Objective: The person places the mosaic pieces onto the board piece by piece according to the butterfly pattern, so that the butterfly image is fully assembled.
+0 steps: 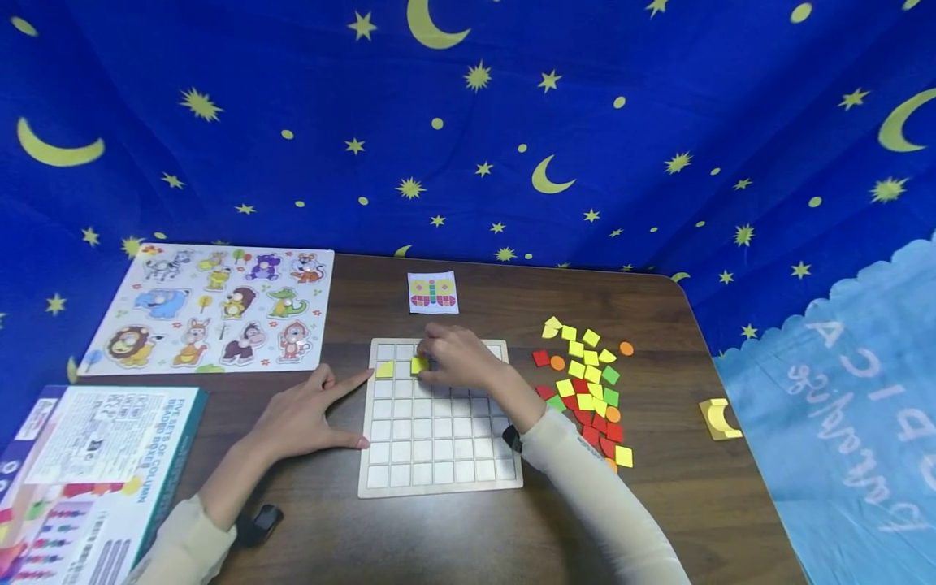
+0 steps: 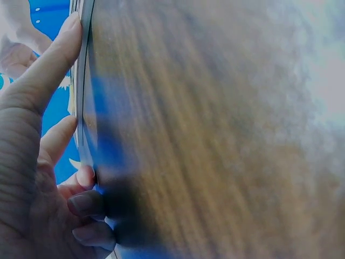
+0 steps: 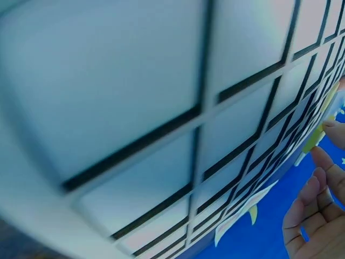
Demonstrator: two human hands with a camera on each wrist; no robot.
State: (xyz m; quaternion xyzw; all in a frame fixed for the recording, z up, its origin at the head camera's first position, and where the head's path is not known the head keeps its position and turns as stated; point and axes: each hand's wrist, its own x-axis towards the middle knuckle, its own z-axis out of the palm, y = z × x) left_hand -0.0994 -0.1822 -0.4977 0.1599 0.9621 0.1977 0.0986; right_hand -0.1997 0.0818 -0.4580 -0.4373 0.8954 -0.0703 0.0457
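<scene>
A light wooden grid board (image 1: 442,429) with square recesses lies on the table. My left hand (image 1: 307,410) rests at its left edge, thumb and index finger spread and straight against the rim; the left wrist view shows that hand (image 2: 38,118) touching the edge. Over the board's upper rows, my right hand (image 1: 462,357) pinches a yellow square tile (image 1: 418,365) at one recess. In the right wrist view the yellow tile (image 3: 311,141) is by the thumb and fingertips. Another yellow piece (image 1: 384,370) lies in a recess at the left of the same row.
Loose yellow, red, green and orange pieces (image 1: 591,357) lie right of the board. A small butterfly pattern card (image 1: 433,307) is behind it. An animal picture board (image 1: 212,280) and a box (image 1: 95,455) occupy the left. A yellow block (image 1: 715,421) sits near the right edge.
</scene>
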